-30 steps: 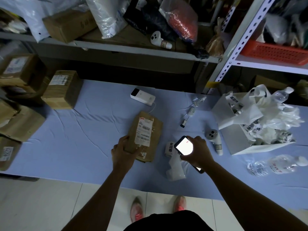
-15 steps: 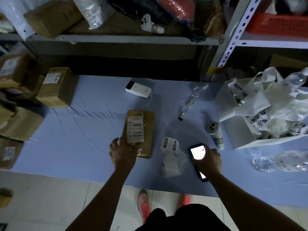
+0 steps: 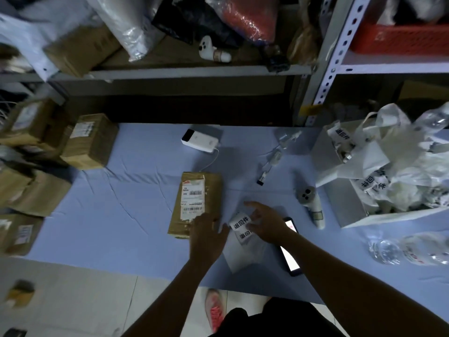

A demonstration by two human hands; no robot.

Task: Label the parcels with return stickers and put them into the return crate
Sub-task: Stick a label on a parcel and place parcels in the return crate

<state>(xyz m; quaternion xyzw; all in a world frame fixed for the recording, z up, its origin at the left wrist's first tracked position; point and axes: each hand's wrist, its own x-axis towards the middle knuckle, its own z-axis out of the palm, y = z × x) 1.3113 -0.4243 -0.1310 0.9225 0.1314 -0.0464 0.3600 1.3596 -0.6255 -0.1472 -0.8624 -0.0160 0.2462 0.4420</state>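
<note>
One brown parcel (image 3: pixel 211 190) lies label-up on the tabletop (image 3: pixel 121 215). Left hand (image 3: pixel 209 237) rests flat, unclenched, on its near corner. Right hand (image 3: pixel 267 223), fingers spread, touches the sticker strip (image 3: pixel 239 222) just right of the parcel. A lit phone (image 3: pixel 289 259) lies further right.

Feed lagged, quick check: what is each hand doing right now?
Left hand: open, on the near corner of the parcel.
Right hand: open, touching the sticker strip.
</note>
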